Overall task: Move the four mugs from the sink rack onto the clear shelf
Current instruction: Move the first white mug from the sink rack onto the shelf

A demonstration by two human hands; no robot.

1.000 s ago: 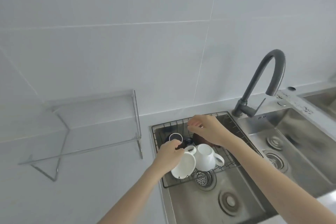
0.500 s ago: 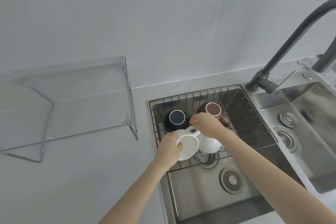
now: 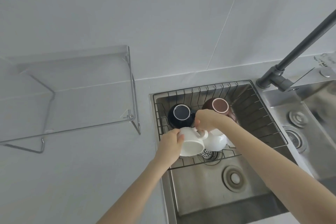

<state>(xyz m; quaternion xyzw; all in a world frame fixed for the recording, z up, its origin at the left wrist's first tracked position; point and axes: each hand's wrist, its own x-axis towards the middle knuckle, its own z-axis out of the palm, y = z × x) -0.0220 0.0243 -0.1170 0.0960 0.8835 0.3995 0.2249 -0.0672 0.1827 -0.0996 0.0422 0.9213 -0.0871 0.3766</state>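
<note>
A wire rack (image 3: pixel 205 88) sits in the left sink basin. Upside down at its back are a navy mug (image 3: pixel 179 114) and a brown mug (image 3: pixel 220 105). My left hand (image 3: pixel 171 143) grips a white mug (image 3: pixel 192 146), tilted on its side at the rack's front left. A second white mug (image 3: pixel 216 142) lies just right of it, partly under my right arm. My right hand (image 3: pixel 209 120) has its fingers curled at the navy mug's handle, just above the white mug's handle. The clear shelf (image 3: pixel 72 56) stands on the counter to the left with nothing on it.
A dark grey faucet (image 3: pixel 300 45) rises at the right behind the sinks. The steel basin (image 3: pixel 209 187) has a drain strainer below the rack. A second basin (image 3: pixel 318 114) lies to the right. A white tiled wall backs the counter.
The view has closed in on the sink. My right hand came down from above the brown mug to the navy mug's handle. My left hand kept hold of the white mug and tilted it.
</note>
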